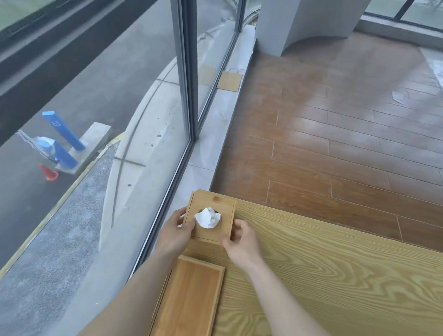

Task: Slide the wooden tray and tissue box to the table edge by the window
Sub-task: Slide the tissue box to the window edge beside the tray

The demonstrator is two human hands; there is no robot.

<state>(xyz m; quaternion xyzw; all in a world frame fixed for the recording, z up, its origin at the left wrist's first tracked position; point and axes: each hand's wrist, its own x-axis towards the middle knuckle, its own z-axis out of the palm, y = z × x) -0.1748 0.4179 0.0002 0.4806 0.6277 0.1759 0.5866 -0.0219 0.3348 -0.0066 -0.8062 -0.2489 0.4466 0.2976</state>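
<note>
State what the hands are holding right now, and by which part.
Both hands grip the wooden tissue box: the left hand on its window-side wall, the right hand on the opposite wall near its near corner. The wooden tray is untouched.

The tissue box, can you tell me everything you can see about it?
The tissue box is a square box that looks like light wood, with a knot near its far edge. A white tissue pokes up through a round hole in its top. It sits upright at the far corner of the table, on the window side. The left hand holds its left side and the right hand its near right corner. The wooden tray lies nearer, apart from it.
</note>
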